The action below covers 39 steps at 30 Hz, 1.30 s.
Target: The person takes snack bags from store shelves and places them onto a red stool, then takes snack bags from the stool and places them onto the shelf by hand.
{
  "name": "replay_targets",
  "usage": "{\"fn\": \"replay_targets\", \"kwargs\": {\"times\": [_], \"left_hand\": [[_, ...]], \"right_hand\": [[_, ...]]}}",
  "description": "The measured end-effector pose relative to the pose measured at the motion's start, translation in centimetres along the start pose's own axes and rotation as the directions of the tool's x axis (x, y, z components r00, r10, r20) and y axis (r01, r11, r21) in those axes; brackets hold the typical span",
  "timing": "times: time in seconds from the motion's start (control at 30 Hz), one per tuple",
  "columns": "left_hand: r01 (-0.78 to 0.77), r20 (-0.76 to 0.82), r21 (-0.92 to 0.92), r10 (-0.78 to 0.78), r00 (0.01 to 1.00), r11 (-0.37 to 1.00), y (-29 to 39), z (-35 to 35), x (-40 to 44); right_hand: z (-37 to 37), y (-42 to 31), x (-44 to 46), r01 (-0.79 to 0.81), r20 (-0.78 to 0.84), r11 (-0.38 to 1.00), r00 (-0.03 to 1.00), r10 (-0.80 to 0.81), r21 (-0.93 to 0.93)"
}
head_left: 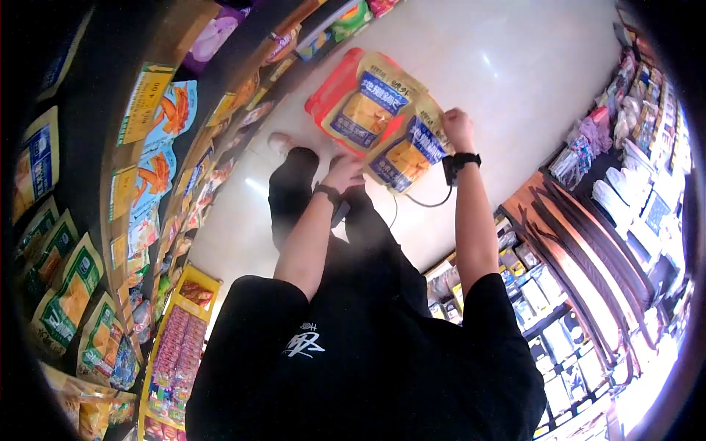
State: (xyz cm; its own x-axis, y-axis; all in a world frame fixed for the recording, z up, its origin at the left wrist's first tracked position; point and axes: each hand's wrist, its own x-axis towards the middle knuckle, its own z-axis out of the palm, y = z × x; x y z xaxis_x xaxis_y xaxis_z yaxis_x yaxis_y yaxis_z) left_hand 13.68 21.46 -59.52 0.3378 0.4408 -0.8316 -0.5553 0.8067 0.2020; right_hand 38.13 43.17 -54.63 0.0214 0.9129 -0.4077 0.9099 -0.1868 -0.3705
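My right hand (460,131) is closed on the upper right corner of a snack bag (407,156), tan with blue and white lettering and a picture of golden pieces. The bag is tilted. Just left of it is a second, matching snack bag (370,110), lying over a red, rounded-corner object (329,99) that looks like a basket; most of this is covered. My left hand (343,175) is by my knee, close to the lower left edge of the held bag. Its fingers are extended, and whether they touch the bag is unclear.
Shelves of snack packets (66,316) with yellow price tags (143,103) rise along the left. A yellow rack (176,353) of small packets stands lower left. Dark belts (581,257) and packaged goods hang on the right. Pale floor (515,59) runs between.
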Motion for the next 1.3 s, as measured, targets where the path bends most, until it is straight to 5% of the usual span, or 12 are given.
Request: {"fn": "replay_targets", "kwargs": {"times": [0.23,0.43,0.63,0.87,1.07,1.2,1.3], "left_hand": [[-0.237,-0.077,0.046,0.240,0.968,0.970,3.8,1.4,-2.4],[-0.329,-0.165,0.329,0.397,0.903,0.885,0.5,-0.1,1.4],[-0.312,-0.276,0.709,0.656,0.702,0.633,-0.9,2.3,1.1],[-0.211,-0.329,0.796,0.699,0.636,0.567,-1.6,2.3,2.2],[-0.215,-0.335,0.827,0.763,0.553,0.519,-1.7,2.8,2.3],[-0.207,-0.292,0.865,0.794,0.533,0.457,-2.0,2.7,2.1],[-0.249,-0.264,0.856,0.799,0.541,0.452,-2.3,2.9,1.7]], "right_hand": [[-1.4,-4.8,2.3,0.108,-0.039,0.994,0.993,-0.109,-0.032],[3.6,-3.3,1.9,0.258,-0.215,0.965,0.946,-0.240,0.056],[5.1,-0.4,-0.1,0.283,-0.257,0.935,0.940,-0.226,0.212],[8.5,5.4,-0.4,-0.117,-0.189,0.862,0.953,0.238,0.492],[8.3,8.4,0.1,-0.509,0.062,0.569,0.778,0.626,0.645],[7.9,10.2,1.3,-0.544,0.181,0.535,0.790,0.585,0.646],[7.3,10.0,1.1,-0.457,0.262,0.528,0.877,0.403,0.716]]}}
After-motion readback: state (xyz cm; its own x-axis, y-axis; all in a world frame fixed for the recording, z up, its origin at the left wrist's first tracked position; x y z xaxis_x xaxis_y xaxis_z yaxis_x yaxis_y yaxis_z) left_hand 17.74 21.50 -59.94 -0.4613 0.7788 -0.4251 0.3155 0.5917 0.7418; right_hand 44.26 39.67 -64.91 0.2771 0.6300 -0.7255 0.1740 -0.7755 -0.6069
